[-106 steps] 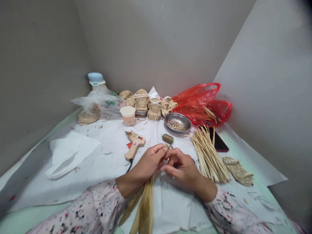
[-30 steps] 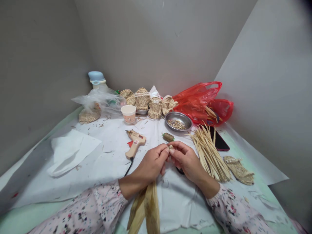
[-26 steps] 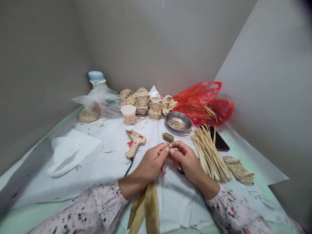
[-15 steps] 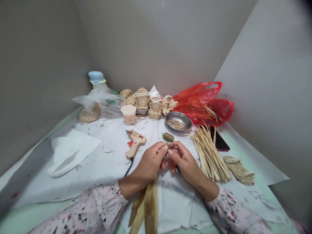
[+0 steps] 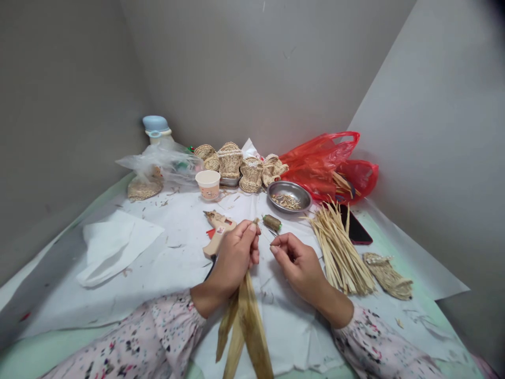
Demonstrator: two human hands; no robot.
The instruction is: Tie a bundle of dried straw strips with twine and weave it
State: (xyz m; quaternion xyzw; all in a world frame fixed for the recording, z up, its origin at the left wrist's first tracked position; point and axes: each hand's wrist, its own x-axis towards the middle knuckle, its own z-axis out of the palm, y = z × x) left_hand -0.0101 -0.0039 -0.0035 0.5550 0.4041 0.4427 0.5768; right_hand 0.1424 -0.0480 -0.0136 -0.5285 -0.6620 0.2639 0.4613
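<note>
Leaves [image 5: 252,326] hang from your left hand [image 5: 239,247], its fingers closed around them, their bunched tip poking up just left of the spool [image 5: 272,222]. Half a second ago your two hands met just in front of that spool; now they are apart, your right hand [image 5: 302,266] to its front right, thumb and forefinger pinching a fine thread [image 5: 265,238] that stretches between them. Your left hand now covers part of the glue gun [image 5: 219,231], left of the spool.
</note>
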